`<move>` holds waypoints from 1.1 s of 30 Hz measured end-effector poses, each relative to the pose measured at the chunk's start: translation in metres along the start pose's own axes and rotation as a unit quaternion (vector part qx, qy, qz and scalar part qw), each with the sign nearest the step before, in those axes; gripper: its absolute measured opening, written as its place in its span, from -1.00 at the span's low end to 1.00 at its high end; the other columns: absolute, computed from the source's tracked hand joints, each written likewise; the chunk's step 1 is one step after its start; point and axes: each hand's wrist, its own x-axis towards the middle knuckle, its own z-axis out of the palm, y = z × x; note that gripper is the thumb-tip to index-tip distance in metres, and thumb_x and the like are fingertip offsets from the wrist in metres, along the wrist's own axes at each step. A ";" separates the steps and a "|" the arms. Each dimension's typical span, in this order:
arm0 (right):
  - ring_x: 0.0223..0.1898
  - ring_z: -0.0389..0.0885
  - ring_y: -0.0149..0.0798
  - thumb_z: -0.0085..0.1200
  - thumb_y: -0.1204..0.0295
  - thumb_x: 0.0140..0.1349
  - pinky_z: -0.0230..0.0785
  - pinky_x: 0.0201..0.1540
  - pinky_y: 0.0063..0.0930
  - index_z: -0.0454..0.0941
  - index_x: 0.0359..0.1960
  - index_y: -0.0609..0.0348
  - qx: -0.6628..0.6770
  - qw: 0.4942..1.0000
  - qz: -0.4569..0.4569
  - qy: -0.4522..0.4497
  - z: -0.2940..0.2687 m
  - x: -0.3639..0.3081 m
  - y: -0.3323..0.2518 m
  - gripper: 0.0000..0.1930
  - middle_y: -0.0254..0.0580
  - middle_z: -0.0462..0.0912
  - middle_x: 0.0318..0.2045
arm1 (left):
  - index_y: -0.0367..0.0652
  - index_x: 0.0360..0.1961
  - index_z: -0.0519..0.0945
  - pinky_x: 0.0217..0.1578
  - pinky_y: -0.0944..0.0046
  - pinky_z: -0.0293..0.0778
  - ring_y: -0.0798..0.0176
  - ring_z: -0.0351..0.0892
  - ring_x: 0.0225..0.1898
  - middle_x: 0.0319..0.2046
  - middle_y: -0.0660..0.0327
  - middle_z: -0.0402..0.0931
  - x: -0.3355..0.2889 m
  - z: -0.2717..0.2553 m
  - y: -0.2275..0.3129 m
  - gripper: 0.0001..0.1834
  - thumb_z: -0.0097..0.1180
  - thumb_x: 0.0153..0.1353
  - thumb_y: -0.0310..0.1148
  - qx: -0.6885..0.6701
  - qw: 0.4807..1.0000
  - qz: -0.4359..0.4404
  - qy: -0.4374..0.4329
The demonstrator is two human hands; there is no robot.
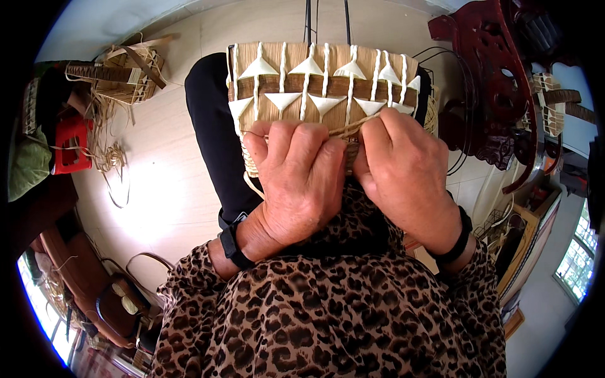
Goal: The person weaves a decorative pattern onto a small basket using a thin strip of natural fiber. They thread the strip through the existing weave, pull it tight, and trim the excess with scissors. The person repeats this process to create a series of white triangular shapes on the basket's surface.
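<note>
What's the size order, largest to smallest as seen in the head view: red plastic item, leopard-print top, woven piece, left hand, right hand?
1. Leopard-print top
2. Woven piece
3. Left hand and right hand: look alike, not ranked
4. Red plastic item

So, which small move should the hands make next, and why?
Perhaps the right hand could ease the strand snug while the left hand steadies the weave: the strand shows between the hands, meeting the right one, and the left's fingers curl at the weave's near side.
</note>
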 end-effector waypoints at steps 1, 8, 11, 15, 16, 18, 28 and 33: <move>-0.50 0.48 -0.24 0.16 0.55 -0.21 0.35 -0.55 -0.41 0.38 -0.55 0.15 0.045 0.999 -0.005 0.020 0.001 -0.001 0.003 -0.81 -0.24 0.36 -0.53 | -0.17 -0.37 0.59 -0.12 0.10 0.19 0.10 0.38 -0.28 -0.32 0.18 0.43 0.000 0.000 0.000 -0.78 0.24 -0.15 -0.52 0.002 1.000 -0.002 0.000; -0.51 0.43 -0.27 0.18 0.63 -0.20 0.36 -0.51 -0.45 0.39 -0.55 0.17 0.141 0.984 -0.025 0.106 0.018 -0.011 0.013 -0.80 -0.25 0.31 -0.52 | -0.15 -0.38 0.60 -0.14 0.13 0.19 0.12 0.39 -0.28 -0.32 0.21 0.44 0.000 -0.003 -0.002 -0.77 0.29 -0.16 -0.50 0.007 1.000 0.002 0.003; -0.51 0.44 -0.26 0.20 0.63 -0.19 0.36 -0.50 -0.43 0.41 -0.53 0.16 0.158 0.979 -0.023 0.129 0.021 -0.013 0.013 -0.79 -0.25 0.31 -0.52 | -0.16 -0.38 0.60 -0.14 0.13 0.19 0.12 0.39 -0.29 -0.32 0.21 0.45 0.001 -0.005 -0.004 -0.77 0.29 -0.15 -0.50 0.009 1.000 0.000 -0.010; -0.51 0.44 -0.25 0.22 0.60 -0.16 0.34 -0.49 -0.40 0.40 -0.52 0.15 0.210 0.971 0.008 0.114 0.012 -0.010 0.006 -0.78 -0.25 0.32 -0.53 | -0.16 -0.38 0.60 -0.15 0.13 0.20 0.12 0.40 -0.28 -0.32 0.21 0.45 0.000 -0.004 -0.006 -0.78 0.29 -0.15 -0.52 0.011 1.000 0.001 0.000; -0.51 0.44 -0.25 0.22 0.60 -0.16 0.34 -0.49 -0.40 0.40 -0.52 0.15 0.210 0.971 0.007 0.116 0.011 -0.010 0.006 -0.78 -0.25 0.32 -0.53 | -0.16 -0.38 0.60 -0.15 0.13 0.20 0.12 0.40 -0.28 -0.32 0.21 0.45 0.000 -0.005 -0.006 -0.78 0.29 -0.15 -0.52 0.012 1.000 0.003 0.001; -0.46 0.52 -0.16 0.28 0.64 -0.14 0.36 -0.45 -0.34 0.49 -0.41 0.22 0.194 0.979 0.011 0.065 0.011 -0.010 0.005 -0.76 -0.20 0.45 -0.46 | -0.16 -0.37 0.60 -0.15 0.13 0.20 0.12 0.40 -0.28 -0.33 0.20 0.45 0.000 -0.005 -0.005 -0.78 0.28 -0.14 -0.52 0.010 1.000 -0.002 -0.009; -0.40 0.44 -0.18 0.14 0.65 -0.10 0.28 -0.33 -0.32 0.47 -0.45 0.22 0.257 0.959 -0.014 0.121 0.021 -0.013 0.008 -0.84 -0.22 0.44 -0.40 | -0.15 -0.36 0.60 -0.15 0.11 0.20 0.13 0.39 -0.29 -0.32 0.22 0.44 0.002 -0.007 -0.004 -0.77 0.30 -0.13 -0.51 0.016 1.000 -0.002 -0.009; -0.35 0.44 -0.15 0.12 0.70 -0.11 0.29 -0.29 -0.31 0.47 -0.43 0.24 0.296 0.949 -0.008 0.109 0.022 -0.014 0.009 -0.82 -0.20 0.45 -0.37 | -0.11 -0.34 0.63 -0.15 0.10 0.19 0.16 0.38 -0.30 -0.32 0.23 0.43 0.006 -0.006 -0.007 -0.73 0.34 -0.16 -0.45 0.038 0.998 0.048 -0.019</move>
